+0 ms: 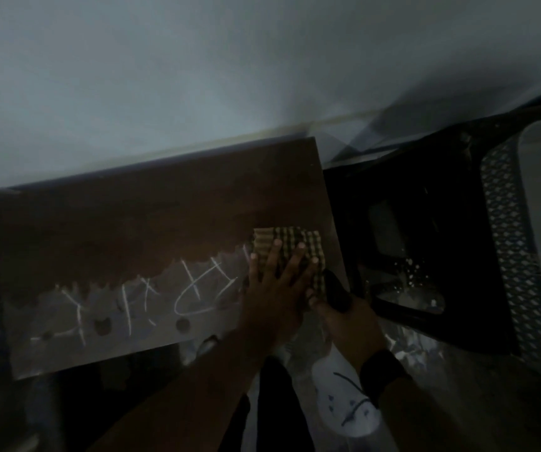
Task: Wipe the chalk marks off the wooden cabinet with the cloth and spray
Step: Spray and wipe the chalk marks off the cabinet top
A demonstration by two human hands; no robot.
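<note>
Left hand (274, 282), fingers (264, 267) flat, presses a checked green cloth (295, 246) onto the brown wooden cabinet (151, 220) beside white chalk marks (194, 285); right hand (347, 316) grips a black-topped white spray bottle (340, 386), ready.

A dim room in a home, by the look of it. A plain pale wall (197, 76) fills the far side, and a brown wooden cabinet (151, 203) stands against it. To the right sits a dark plastic stool or chair (442, 223) with a lattice side. The near floor (425, 419) is grey and bare.
</note>
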